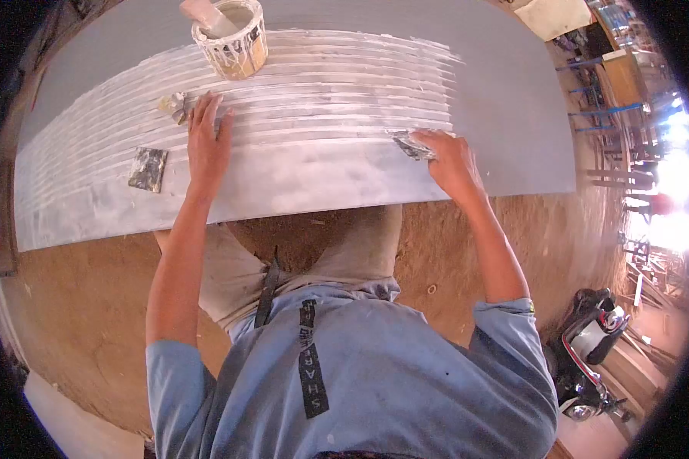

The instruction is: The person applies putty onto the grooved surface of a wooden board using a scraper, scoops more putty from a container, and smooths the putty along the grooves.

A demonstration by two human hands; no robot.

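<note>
- Clock read from the person, 12 straight ahead. Near edge of the broad grey surface [513, 138] crosses just before the torso; brown earth floor [452, 260] shows below it.
- Room: a plain grey margin runs right of the stripes, toward 2 o'clock; a wide span lies between the hands. Motorbike [589, 352] at 3 o'clock, well apart from the surface.
- Left hand [208, 145], between 10 and 11: palm down, fingers lightly spread, nothing seen in the grasp. Whether it presses on the surface, I cannot tell.
- Right hand [455, 164], 1 o'clock: pinching a paste-smeared flat piece [413, 145] at the right end of the striped area.
- Pot [245, 60], 11 o'clock: round, upright on the surface, wall crusted with pale drips; a pinkish-handled tool [207, 17] leans in its mouth.
- Crumpled lump [174, 107] just beside the left fingertips, on their 9 o'clock side. Dark square piece [147, 169] at 10: flat, pale-smudged.
- White stripes [337, 84]: long, roughly parallel ridges, ragged at the right ends; nearer the person, a smoother, cloudy white film.
</note>
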